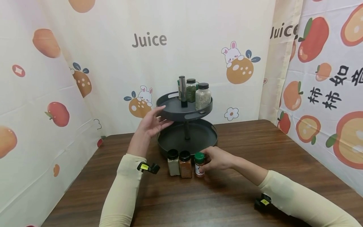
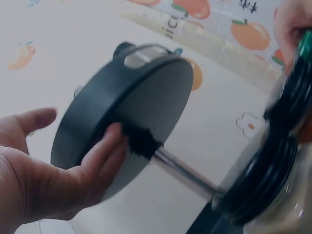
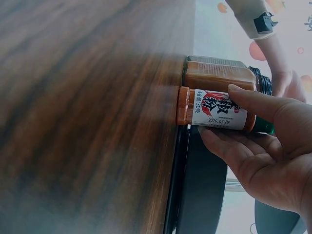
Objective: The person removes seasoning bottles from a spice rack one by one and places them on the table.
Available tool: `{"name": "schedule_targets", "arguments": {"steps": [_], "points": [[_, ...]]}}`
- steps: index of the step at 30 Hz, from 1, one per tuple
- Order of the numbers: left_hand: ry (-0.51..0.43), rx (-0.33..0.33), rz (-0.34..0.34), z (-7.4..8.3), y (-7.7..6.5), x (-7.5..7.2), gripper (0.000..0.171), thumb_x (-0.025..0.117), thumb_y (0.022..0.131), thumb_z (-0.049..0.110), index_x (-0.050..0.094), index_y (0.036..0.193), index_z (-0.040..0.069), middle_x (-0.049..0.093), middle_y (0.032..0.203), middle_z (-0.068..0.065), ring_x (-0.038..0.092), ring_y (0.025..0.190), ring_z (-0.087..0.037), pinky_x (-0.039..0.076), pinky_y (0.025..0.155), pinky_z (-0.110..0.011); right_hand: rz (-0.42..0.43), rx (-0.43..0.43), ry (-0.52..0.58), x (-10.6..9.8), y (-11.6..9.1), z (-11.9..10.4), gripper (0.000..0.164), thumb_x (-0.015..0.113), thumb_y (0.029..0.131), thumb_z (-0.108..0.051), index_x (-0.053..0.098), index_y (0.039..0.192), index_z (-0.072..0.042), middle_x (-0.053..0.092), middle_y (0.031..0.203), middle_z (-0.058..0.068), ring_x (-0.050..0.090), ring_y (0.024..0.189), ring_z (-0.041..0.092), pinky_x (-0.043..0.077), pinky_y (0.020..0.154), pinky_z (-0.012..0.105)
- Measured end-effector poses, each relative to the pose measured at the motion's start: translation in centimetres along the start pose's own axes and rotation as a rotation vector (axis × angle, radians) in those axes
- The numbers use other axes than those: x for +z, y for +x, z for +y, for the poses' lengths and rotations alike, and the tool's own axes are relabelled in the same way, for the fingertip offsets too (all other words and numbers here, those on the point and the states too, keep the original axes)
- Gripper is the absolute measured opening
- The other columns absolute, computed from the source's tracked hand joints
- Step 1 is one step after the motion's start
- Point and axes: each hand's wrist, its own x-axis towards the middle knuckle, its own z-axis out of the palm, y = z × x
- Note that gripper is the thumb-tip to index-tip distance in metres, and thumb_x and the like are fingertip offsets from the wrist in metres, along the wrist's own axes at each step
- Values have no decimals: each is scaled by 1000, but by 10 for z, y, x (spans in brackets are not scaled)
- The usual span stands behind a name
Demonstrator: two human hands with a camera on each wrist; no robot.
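Pale sleeves lie nearest; left hand relaxed, fingers under upper tray; right hand pinching green-capped jar in front of lower tray, beside brown jar; probably best lifted straight up, clear of its neighbour.

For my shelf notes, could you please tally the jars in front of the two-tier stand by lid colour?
Black-lidded jars: 2
Green-lidded jar: 1
Total: 3
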Motion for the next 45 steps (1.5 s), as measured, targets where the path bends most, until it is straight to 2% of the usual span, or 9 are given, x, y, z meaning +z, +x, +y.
{"name": "schedule_targets", "arguments": {"steps": [4,10,19,26,30,34,37,40,45], "points": [[61,-42,-48,-3,-5,11,77,68,93,12,24,155,19,46,131,-18,63,107,-33,56,89,-45,-1,4,-5,-1,1,0,23,80,82,-28,69,101,-21,70,86,-11,62,77,6,57,71,28],[59,-46,-38,-6,-6,17,72,67,92,5,27,152,14,49,127,-19,67,101,-32,59,86,-42,0,1,0,-1,0,0,25,80,82,-27,69,103,-21,70,88,-11,62,79,6,57,71,29],[35,-26,-14,-2,-3,8,76,65,93,7,23,155,16,49,127,-19,68,96,-29,61,81,-42,1,-10,-4,0,0,-1,23,80,83,-26,69,102,-19,70,87,-10,62,78,7,57,71,28],[-12,-1,56,3,-2,-2,80,72,89,12,28,155,17,52,129,-16,65,105,-29,55,89,-44,0,-7,0,0,1,0,27,80,83,-27,69,106,-19,70,90,-10,63,81,7,58,74,29],[-48,12,105,4,0,-7,69,73,90,17,38,149,15,54,126,-13,64,105,-28,57,87,-44,-1,2,7,0,1,0,28,80,82,-27,69,106,-19,71,90,-10,64,81,7,58,74,30],[-32,17,124,5,2,-9,56,68,94,22,44,142,12,52,125,-13,63,105,-26,62,78,-40,-2,4,10,1,0,-1,28,80,83,-27,69,107,-19,71,90,-10,64,81,7,58,74,30],[-1,10,103,6,1,-8,59,68,93,26,41,143,10,49,129,-14,60,110,-29,62,78,-42,-3,1,8,1,0,-1,27,80,83,-26,69,106,-19,70,89,-10,63,80,7,58,73,29],[37,-4,44,6,-1,-5,67,70,92,28,36,148,11,45,132,-16,56,115,-34,58,85,-48,-1,-3,4,0,0,-2,26,80,83,-26,69,105,-19,70,88,-10,63,79,7,57,72,29],[86,-46,-61,4,-5,4,70,64,96,18,26,155,16,46,129,-17,57,113,-33,46,98,-52,0,-3,2,0,1,-2,26,80,83,-26,69,105,-18,70,88,-10,63,79,7,57,72,29]]}}
